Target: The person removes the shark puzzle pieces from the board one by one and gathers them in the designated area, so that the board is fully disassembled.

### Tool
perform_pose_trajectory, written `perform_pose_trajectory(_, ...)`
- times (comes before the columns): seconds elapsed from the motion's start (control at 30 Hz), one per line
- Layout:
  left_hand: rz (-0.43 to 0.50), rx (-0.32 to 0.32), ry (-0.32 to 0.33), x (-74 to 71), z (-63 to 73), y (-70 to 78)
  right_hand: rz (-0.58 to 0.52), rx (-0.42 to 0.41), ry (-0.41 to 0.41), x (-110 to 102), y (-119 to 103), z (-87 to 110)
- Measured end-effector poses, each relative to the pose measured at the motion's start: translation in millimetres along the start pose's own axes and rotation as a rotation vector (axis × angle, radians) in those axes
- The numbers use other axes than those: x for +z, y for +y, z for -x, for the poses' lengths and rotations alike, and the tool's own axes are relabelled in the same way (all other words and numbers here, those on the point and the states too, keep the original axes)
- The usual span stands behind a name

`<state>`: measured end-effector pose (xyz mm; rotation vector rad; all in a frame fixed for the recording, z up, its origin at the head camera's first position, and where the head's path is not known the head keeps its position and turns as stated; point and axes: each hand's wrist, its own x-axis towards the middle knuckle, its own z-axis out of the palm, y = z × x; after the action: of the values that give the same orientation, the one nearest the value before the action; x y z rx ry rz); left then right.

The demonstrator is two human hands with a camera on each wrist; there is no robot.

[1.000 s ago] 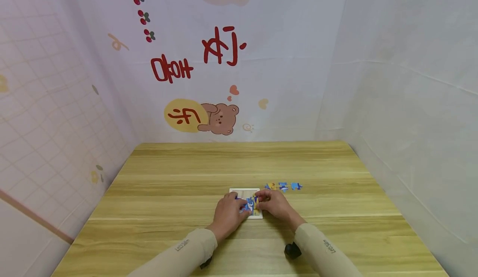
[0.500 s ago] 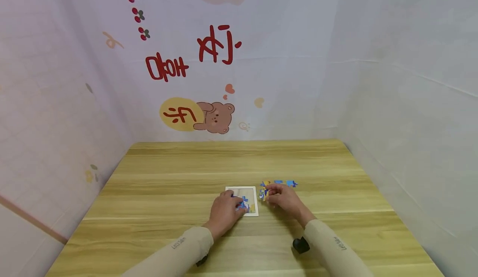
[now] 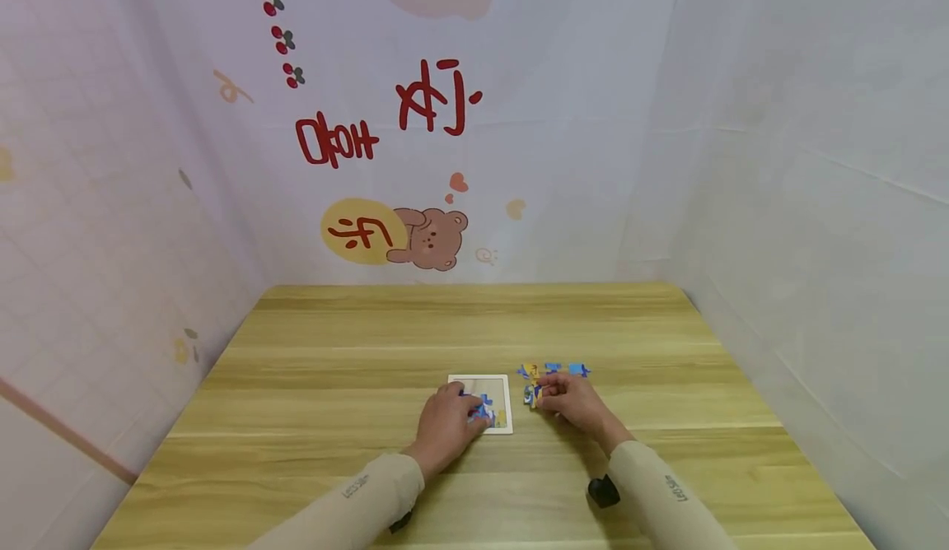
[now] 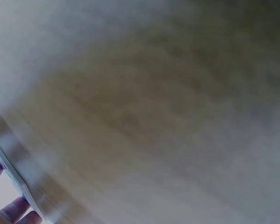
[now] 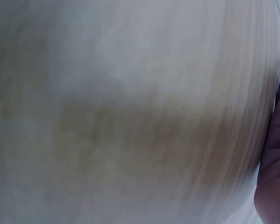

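Blue-and-yellow flat jigsaw piece (image 3: pixel 530 395): just right of white rectangular frame tray (image 3: pixel 509 406), well in from wood-grain tabletop's (image 3: pixel 593 311) right edge. Likely light, stiff; pinch by edges, spare tabs. Uncovered side faces tray; long axis unclear, fingers overlap. Right hand's (image 3: pixel 582 402) grip narrow, pinching it; left hand (image 3: pixel 443 422) rests across tray.

A wood-grain table (image 3: pixel 356 344) spanned the lower frame. Behind it, a pale back wall (image 3: pixel 586 163) carried red characters (image 3: pixel 459 105) at upper centre, cherry prints (image 3: pixel 282 46) at upper left, and, above the table's far edge, a brown bear (image 3: pixel 437 245) beside a yellow disc (image 3: pixel 359 207). The left wall (image 3: pixel 81 229) showed a faint grid; the right wall (image 3: pixel 815 221) was softly lit and creased.
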<state>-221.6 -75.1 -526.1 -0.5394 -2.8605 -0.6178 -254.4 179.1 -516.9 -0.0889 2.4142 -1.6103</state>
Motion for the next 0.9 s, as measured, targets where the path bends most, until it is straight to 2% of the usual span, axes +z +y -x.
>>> perform_pose_trajectory(0.43, 0.011, 0.000, 0.007, 1.4, 0.2, 1.7, 0.105, 0.007, 0.030, 2.3, 1.1, -0.7)
perform_pose_trajectory(0.6, 0.007, 0.004, 0.016, 1.1, -0.6, 1.4, 0.132, -0.018, 0.041, 3.6, 0.7, -2.8)
perform_pose_trajectory(0.9, 0.005, 0.015, 0.031, 0.2, -1.2, -1.3, 0.122, -0.028, 0.049, 5.9, 3.4, -4.9)
